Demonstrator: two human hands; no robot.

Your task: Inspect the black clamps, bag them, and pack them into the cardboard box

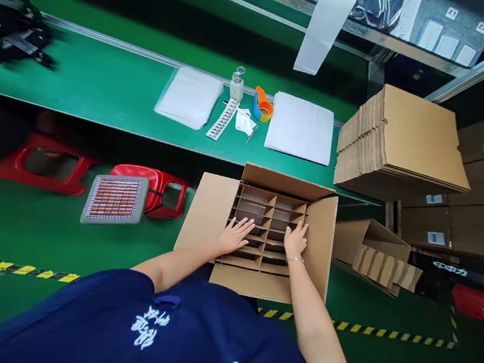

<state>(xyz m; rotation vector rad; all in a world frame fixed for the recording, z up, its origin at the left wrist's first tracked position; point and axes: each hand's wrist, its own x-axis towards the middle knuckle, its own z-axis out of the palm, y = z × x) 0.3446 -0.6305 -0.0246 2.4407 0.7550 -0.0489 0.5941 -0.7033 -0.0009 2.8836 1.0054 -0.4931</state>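
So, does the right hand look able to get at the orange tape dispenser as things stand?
Probably yes: the right hand is at the cardboard dividers, and nothing visible covers the orange tape dispenser. It would likely reach over the far flap of the box.

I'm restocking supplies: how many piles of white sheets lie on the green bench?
2: a left pile, left of the small bottle, and a right pile, right of the orange tape dispenser.

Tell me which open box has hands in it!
The middle box: the left hand and right hand are at its cardboard dividers. The open box farther right has none.
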